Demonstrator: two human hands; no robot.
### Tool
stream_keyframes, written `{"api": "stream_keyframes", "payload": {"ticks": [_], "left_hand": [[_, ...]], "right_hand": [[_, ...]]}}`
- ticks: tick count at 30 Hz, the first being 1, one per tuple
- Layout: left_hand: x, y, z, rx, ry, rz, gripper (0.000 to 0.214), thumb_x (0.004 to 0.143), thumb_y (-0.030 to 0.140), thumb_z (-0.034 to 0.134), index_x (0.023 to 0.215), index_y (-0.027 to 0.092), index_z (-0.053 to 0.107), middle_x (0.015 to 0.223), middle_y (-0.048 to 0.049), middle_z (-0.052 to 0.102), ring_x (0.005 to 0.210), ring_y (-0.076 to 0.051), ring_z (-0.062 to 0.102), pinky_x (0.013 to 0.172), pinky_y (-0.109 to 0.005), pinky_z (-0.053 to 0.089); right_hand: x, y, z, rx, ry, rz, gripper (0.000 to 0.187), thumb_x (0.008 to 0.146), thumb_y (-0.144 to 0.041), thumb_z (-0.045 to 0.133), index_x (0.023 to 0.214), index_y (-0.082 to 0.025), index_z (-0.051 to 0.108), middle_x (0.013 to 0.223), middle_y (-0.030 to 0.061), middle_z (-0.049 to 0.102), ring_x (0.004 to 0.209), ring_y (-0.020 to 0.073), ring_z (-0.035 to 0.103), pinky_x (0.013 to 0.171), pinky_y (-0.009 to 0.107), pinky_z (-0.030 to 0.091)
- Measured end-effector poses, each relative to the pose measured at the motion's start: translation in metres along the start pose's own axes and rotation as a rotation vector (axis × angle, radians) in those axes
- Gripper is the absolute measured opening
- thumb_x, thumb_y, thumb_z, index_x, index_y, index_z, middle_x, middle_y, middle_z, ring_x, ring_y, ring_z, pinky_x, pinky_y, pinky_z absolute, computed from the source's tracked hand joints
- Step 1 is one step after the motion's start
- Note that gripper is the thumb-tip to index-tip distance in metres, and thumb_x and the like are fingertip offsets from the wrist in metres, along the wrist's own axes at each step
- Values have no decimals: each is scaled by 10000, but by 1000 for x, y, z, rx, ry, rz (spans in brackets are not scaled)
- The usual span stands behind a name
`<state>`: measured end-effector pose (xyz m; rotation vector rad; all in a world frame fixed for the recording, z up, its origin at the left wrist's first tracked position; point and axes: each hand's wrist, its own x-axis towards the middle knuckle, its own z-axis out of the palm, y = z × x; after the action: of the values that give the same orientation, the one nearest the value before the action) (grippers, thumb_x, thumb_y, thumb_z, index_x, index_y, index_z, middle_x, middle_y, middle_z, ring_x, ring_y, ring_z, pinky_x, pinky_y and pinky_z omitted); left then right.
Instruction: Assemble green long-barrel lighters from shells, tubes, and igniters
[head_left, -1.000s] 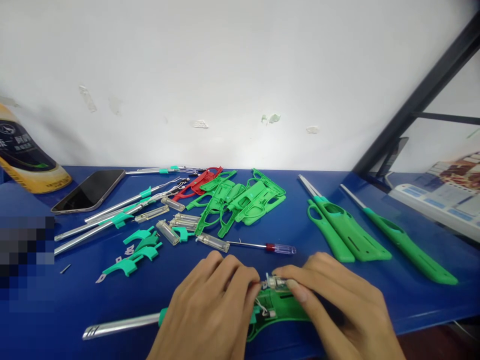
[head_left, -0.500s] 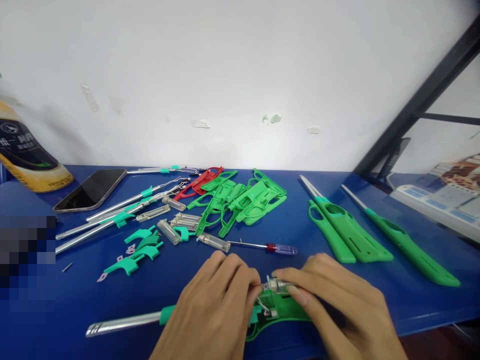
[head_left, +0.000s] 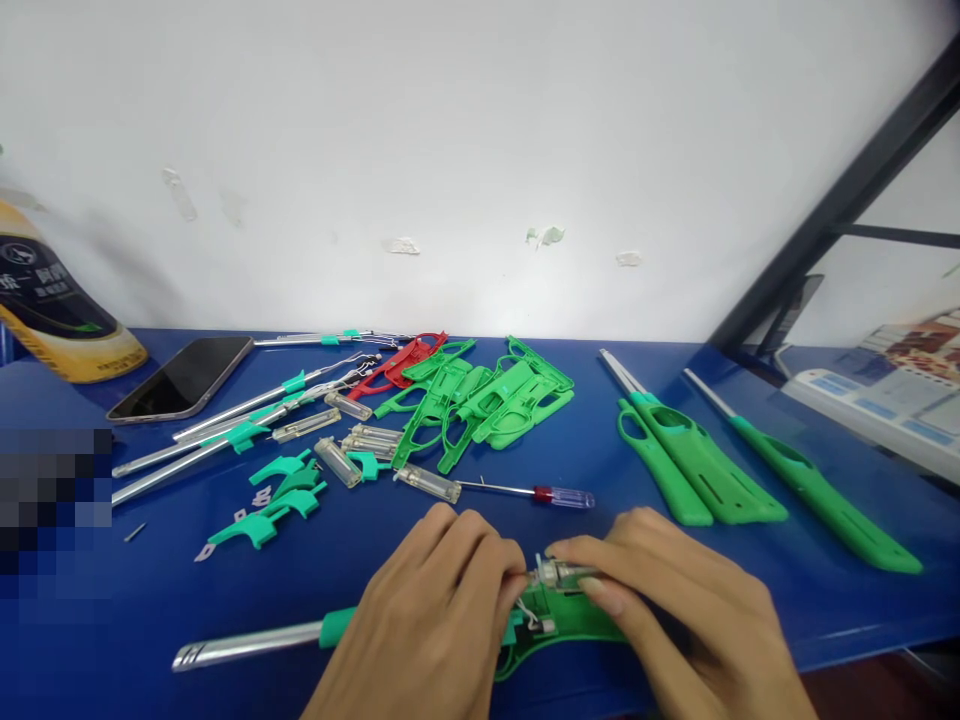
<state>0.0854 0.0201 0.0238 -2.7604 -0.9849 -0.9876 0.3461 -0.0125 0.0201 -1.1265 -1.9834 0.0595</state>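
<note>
An opened green lighter half-shell (head_left: 589, 622) lies at the table's front, with a silver barrel (head_left: 255, 645) reaching out to the left and thin white wires (head_left: 531, 612) inside. Above the shell, my right hand (head_left: 682, 600) pinches a clear fuel tank (head_left: 559, 573) between thumb and fingers. My left hand (head_left: 431, 605) is closed at the tank's left end, its fingertips pressed together on a small part that they mostly hide. Its palm side covers the join of barrel and shell.
Green shell halves (head_left: 495, 395), a red one (head_left: 397, 365), loose tanks (head_left: 427, 484), teal triggers (head_left: 259, 528) and metal barrels (head_left: 202, 470) lie behind. A screwdriver (head_left: 562, 497) is mid-table. Several lighters (head_left: 720, 470) lie right; a phone (head_left: 184, 378) and bottle (head_left: 60, 300) stand left.
Both hands stay almost in place. The left fingertips have shifted very slightly right, toward the tank; the tank remains in the right hand.
</note>
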Motion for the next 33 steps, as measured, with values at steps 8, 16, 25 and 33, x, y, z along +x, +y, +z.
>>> {"api": "stream_keyframes", "payload": {"ticks": [8,16,25,33], "left_hand": [[1,1,2,8,-24,20,363,1231,61,387,1071,202,681,1006,-2,767,876,-198,701,887,-365,600],[-1,1,4,8,-26,37,352,1208,45,401,1051,205,673,1020,-3,767,894,-207,695,896,-376,590],[-4,0,3,1,-38,38,356,1208,55,407,1099,200,713,1017,-9,775,887,-207,700,897,-374,604],[-17,-5,3,51,-30,44,336,1261,150,436,1323,195,763,1166,-24,842,1018,-241,768,966,-408,629]], "right_hand": [[-8,7,-1,-12,-35,-9,322,1100,-272,821,1400,-344,914,1140,49,934,946,257,897,744,334,745],[-2,2,1,-26,-11,-55,313,1119,-214,773,1382,-330,895,1067,10,921,921,205,881,768,299,717],[2,0,1,-22,-48,-48,286,1123,-215,770,1363,-320,883,1041,23,901,908,215,867,733,308,697],[22,-12,4,-16,0,-53,157,1206,-253,675,1191,-310,821,921,-66,826,767,114,780,776,224,625]]}}
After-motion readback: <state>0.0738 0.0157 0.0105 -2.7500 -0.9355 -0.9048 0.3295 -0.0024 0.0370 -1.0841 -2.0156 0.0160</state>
